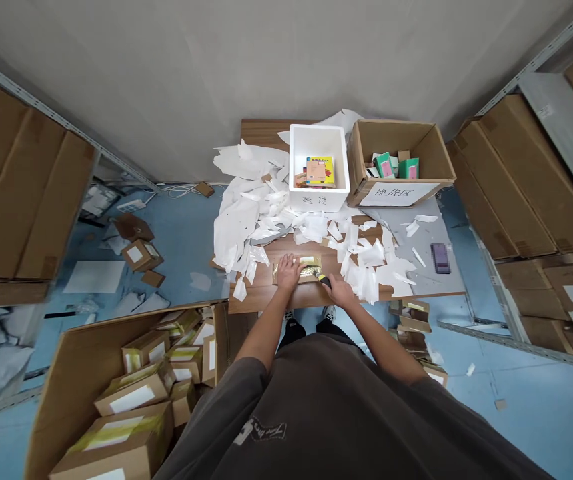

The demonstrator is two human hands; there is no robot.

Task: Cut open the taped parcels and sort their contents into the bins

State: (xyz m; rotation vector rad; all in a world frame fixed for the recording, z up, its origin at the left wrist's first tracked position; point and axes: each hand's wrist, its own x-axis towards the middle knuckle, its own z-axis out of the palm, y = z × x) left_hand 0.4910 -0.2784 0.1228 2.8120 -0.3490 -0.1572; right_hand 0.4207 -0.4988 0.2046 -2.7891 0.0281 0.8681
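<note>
I see small, flat brown parcel (309,261) at front edge of wooden table (261,293), shiny yellowish tape across top, pale patch near far side. My left hand (289,272) lies on its left end, fingers extended. My right hand (340,291) grips black-and-yellow cutter (324,280), tip at parcel's right part. White scraps (361,257) lie around.

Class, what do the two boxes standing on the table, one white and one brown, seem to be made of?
White box: probably foam plastic, matte; its thick, smooth walls and rounded corners suggest it.
Brown box: cardboard, dull and unpainted; its thin, creased tan walls show it, with a white paper-like sheet on the front.
</note>
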